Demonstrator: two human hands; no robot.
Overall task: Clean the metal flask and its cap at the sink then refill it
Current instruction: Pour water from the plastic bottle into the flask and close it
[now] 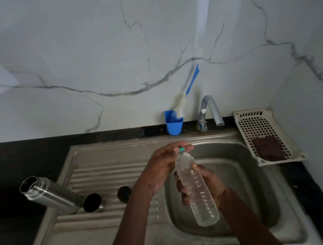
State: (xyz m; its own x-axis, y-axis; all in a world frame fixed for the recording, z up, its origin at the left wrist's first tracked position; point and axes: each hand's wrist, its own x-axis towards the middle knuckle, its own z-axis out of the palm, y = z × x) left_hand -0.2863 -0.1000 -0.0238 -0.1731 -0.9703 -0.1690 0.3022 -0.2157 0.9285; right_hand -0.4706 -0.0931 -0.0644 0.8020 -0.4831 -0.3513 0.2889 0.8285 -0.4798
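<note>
Head view: worn on person's head, looks forward and down, close over sink [111, 186].
Far edge: marble wall [71, 52].
Shared views: only one.

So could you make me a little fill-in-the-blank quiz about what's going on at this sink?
1. The right hand holds a clear plastic ____ over the sink.
2. The left hand pinches its small ____ cap.
3. The metal flask stands with its mouth ____.
4. The brush stands in a ____ cup.

Missing words: bottle; green; open; blue
</note>
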